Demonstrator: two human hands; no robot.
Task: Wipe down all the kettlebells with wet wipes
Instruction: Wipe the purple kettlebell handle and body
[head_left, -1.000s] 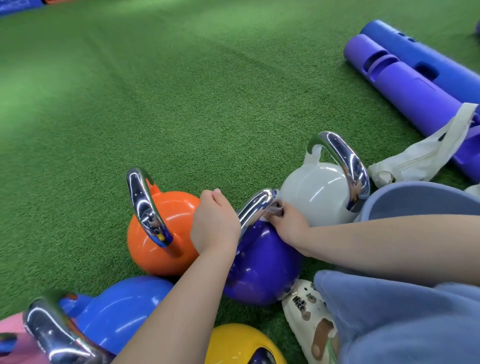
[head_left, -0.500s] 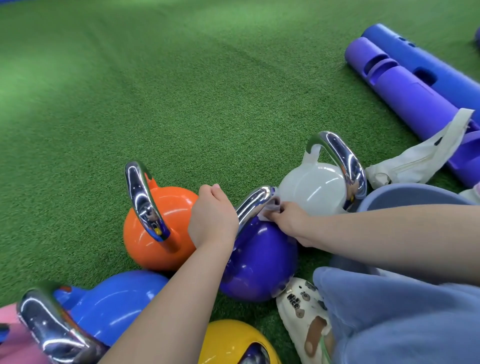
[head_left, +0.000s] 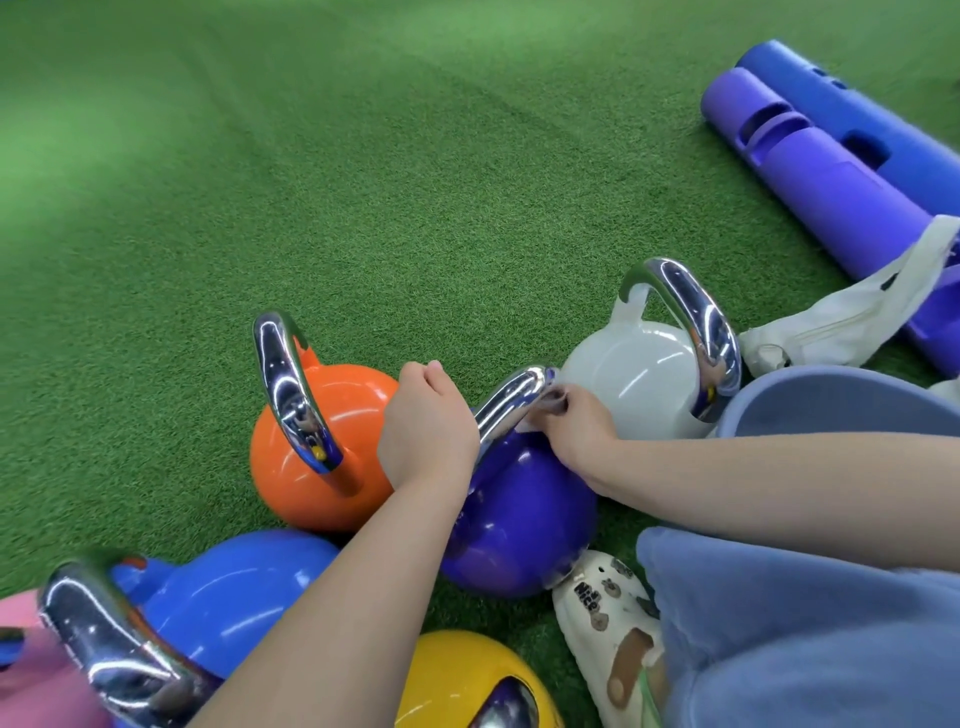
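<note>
A purple kettlebell (head_left: 524, 514) with a chrome handle stands on green turf at the centre. My left hand (head_left: 426, 426) grips the near end of that handle. My right hand (head_left: 576, 423) pinches a white wet wipe (head_left: 550, 402) against the handle's far end. Around it stand an orange kettlebell (head_left: 332, 415) to the left, a white kettlebell (head_left: 634, 374) behind right, a blue kettlebell (head_left: 228, 592) at lower left and a yellow kettlebell (head_left: 467, 675) at the bottom edge.
A purple tube (head_left: 831, 176) and a blue tube (head_left: 852, 119) lie at the right, with a white cloth bag (head_left: 852, 312) over them. My white clog (head_left: 608, 623) and blue-trousered legs fill the lower right. Something pink (head_left: 31, 670) shows at the bottom left corner.
My right hand has slid the wipe a little up along the far end of the purple kettlebell's handle. My left hand keeps its grip.
</note>
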